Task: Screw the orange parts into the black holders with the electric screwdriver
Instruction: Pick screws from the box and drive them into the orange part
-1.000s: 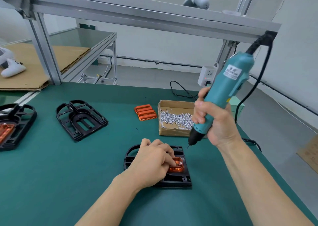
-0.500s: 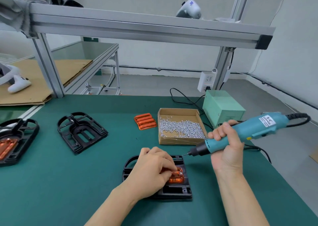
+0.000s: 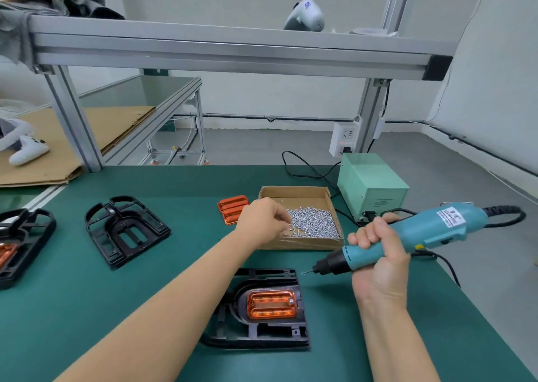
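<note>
The right hand [image 3: 378,262] is wrapped tight round the teal electric screwdriver [image 3: 407,236], which is held nearly level with the bit pointing off to the left, clear of everything. One black cable runs from its back end down over the bench [image 3: 87,309] edge.

The left hand [image 3: 262,221] is reached out over the near left corner of the cardboard box [image 3: 294,191], fingers curled down into the pile of small silver screws [image 3: 314,224]. Whether a screw is actually pinched can't be told, since the fingertips are hidden.

Just below both hands, between the two forearms, one black holder [image 3: 262,332] is lying flat with one orange part [image 3: 270,304] seated in it. One screw head can be seen at that part's upper right corner.

Just left of the left hand, touching-close to the box, a small stack of spare orange parts [image 3: 230,210] is found; the number in it can't be counted.

Further left, one empty black holder [image 3: 126,227] is seen, and at the far left edge another holder [image 3: 20,245] with an orange part in it, cut off by the frame. So three holders are counted.

Behind the right hand, one pale green power box [image 3: 372,186] is parked.
</note>
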`<state>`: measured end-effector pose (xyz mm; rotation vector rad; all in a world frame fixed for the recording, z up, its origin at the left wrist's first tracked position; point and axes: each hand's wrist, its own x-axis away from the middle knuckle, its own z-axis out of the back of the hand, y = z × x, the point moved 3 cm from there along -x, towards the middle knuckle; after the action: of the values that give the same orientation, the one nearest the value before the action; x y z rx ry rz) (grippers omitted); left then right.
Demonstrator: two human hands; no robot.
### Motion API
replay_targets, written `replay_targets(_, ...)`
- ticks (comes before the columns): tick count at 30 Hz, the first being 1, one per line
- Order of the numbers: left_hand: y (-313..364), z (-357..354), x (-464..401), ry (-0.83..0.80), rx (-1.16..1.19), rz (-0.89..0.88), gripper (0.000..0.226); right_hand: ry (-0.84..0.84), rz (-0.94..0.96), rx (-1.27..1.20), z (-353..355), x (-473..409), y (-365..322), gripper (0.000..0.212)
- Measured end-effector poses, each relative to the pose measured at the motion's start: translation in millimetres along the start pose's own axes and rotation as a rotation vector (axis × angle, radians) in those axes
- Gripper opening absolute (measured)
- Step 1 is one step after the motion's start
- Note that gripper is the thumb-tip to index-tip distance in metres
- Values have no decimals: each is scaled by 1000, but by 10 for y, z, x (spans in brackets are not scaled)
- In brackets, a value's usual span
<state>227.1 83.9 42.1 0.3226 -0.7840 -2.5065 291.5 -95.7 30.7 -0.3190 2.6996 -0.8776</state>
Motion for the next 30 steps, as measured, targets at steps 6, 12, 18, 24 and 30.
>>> replay_targets(6,15,-214,-256,-145,-111,37,11,27,-7,-3,28,5,10,30)
replay_targets(12,75,-289,-370,-179,-160,39,8,44,-21,-3,39,-10,22,27)
replay_targets(18,95,-312,-356,-192,-178,10,6,51,-31,1,38,-12,45,23)
replay_targets(24,76,-281,-281,-133,5,-4,11,42,-38,5,41,-9,56,27)
replay_targets(30,-81,-119,-224,54,412,126,11,44,-41,17,43,-16,65,28)
